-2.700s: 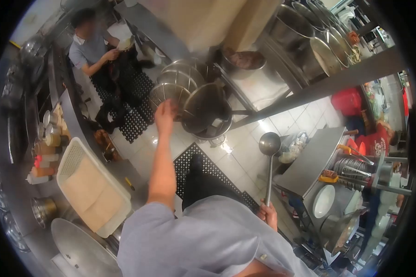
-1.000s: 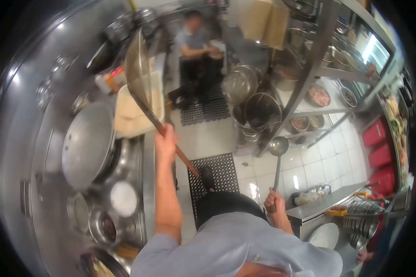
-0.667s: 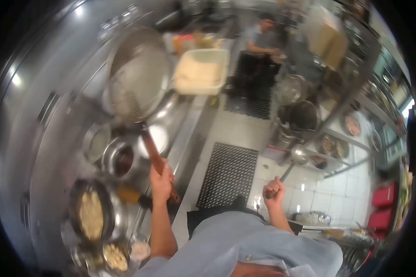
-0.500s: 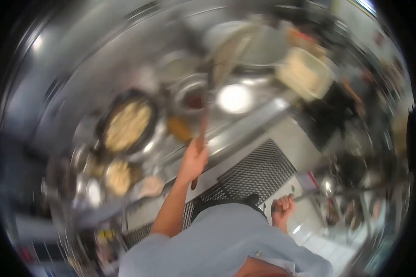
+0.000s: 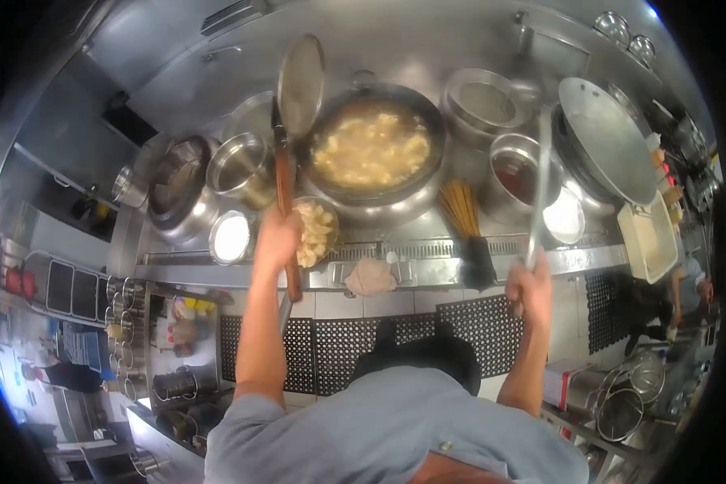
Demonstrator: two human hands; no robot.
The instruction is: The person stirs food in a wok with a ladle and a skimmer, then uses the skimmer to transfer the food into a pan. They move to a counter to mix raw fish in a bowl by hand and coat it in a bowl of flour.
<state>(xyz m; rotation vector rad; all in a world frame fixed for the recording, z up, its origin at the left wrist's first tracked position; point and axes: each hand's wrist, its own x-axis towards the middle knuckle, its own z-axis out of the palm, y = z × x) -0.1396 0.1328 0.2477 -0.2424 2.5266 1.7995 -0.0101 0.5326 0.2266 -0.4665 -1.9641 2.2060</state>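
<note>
My left hand (image 5: 277, 239) is closed round the brown handle of a strainer (image 5: 302, 85), whose round flat head stands raised at the left edge of a large wok (image 5: 318, 182). Pale pieces (image 5: 371, 149) lie in cloudy liquid inside the wok. My right hand (image 5: 530, 284) grips a long metal-shafted tool (image 5: 542, 177) that points up past the pot of dark red liquid (image 5: 515, 171). Beside my left hand is a bowl of pale yellow chunks (image 5: 315, 232). A bundle of brown sticks (image 5: 460, 208) stands between the wok and my right hand.
A folded cloth (image 5: 370, 277) lies on the counter's front edge (image 5: 427, 274). White-filled bowls (image 5: 231, 237) flank the wok area. At right are a large tilted pan (image 5: 609, 141) and a cream tub (image 5: 652, 238). Other people (image 5: 690, 286) stand at far right and far left.
The view has turned from the right side to face the wok and is sharper. My right hand, low near the rack before, is now raised by the counter with the long tool upright.
</note>
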